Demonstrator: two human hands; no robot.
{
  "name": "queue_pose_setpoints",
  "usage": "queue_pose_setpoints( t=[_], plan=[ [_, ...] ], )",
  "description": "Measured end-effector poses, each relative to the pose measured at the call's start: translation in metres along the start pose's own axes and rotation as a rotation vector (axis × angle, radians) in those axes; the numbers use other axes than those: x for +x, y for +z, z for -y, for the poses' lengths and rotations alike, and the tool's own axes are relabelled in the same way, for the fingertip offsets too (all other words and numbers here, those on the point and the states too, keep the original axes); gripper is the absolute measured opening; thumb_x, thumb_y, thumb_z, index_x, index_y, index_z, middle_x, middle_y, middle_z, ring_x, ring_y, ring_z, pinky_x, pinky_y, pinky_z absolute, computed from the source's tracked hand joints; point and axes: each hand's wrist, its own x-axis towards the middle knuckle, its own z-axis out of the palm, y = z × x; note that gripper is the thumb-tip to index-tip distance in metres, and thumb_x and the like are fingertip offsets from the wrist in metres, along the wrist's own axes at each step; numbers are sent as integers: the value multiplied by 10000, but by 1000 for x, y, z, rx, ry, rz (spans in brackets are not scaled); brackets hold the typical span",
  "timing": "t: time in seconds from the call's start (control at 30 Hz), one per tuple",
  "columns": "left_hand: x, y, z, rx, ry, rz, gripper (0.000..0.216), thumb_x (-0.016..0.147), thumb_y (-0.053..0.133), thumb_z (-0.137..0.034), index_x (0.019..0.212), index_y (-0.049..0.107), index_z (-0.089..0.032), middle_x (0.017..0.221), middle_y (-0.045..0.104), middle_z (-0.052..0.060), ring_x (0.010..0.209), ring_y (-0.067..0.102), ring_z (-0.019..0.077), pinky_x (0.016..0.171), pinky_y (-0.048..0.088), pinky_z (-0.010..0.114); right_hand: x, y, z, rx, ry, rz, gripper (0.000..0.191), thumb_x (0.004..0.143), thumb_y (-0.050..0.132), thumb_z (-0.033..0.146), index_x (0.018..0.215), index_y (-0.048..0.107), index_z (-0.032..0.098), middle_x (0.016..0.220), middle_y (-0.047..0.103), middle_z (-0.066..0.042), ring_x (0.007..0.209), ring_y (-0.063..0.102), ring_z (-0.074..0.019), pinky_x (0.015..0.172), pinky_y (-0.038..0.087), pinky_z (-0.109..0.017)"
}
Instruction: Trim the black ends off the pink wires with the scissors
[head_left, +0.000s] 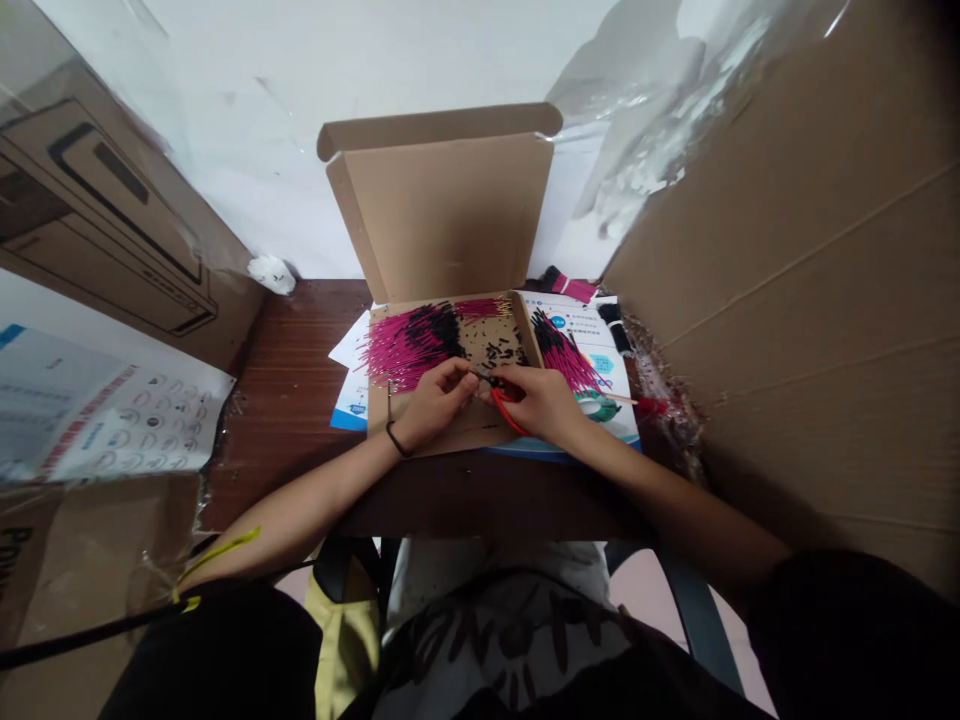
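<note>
My right hand (536, 395) is wrapped round a small hand tool with red handles (510, 412), its dark jaws pointing left; whether it is scissors or pliers I cannot tell. Close against the jaws, my left hand (441, 398) is closed in a pinch, and what sits between the fingertips is too small to make out. Both hands are over an open cardboard box (491, 432). Inside it lies a heap of thin magenta pieces with black ends (405, 345), like short wires. Small black bits (504, 352) are scattered beside them.
The box lid (450, 215) stands upright at the back. Right of the box, more magenta and black pieces (562, 355) lie on printed sheets (577, 312). Tied bundles (571, 285) are behind them. Large cartons (825, 300) flank the brown table (277, 380). White crumpled material (271, 273) sits back left.
</note>
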Motion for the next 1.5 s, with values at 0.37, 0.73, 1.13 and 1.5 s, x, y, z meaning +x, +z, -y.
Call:
queue_pose_setpoints(
  t=[0.37, 0.73, 1.13, 1.5],
  plan=[
    [-2, -2, -5, 222, 148, -44, 302, 784, 638, -460, 808, 653, -160, 703, 651, 20, 635, 573, 117, 597, 437, 233, -1, -1, 0, -157, -85, -8, 312, 846, 576, 442, 989, 717, 204, 856, 741, -68, 732, 667, -173, 601, 410, -242],
    [-2, 0, -6, -6, -28, -34, 338, 793, 624, -496, 839, 598, -162, 641, 617, -9, 463, 451, 58, 445, 324, 188, 2, -1, -5, -8, 40, -35, 290, 840, 597, 389, 1032, 707, 202, 880, 745, -65, 714, 667, -162, 621, 433, -233],
    [2, 2, -9, -286, -107, -35, 328, 744, 675, -432, 864, 547, -156, 608, 594, -33, 414, 413, 34, 385, 234, 165, 5, 4, 0, 100, 28, -27, 318, 766, 655, 399, 986, 728, 181, 733, 713, -38, 626, 599, -131, 580, 391, -217],
    [0, 5, -13, -194, -87, 9, 339, 714, 704, -419, 803, 518, -150, 609, 604, -27, 435, 495, 45, 388, 311, 162, 7, 8, 2, 110, 24, -166, 330, 770, 609, 421, 914, 718, 145, 675, 661, -21, 592, 530, -124, 559, 366, -224]
  ],
)
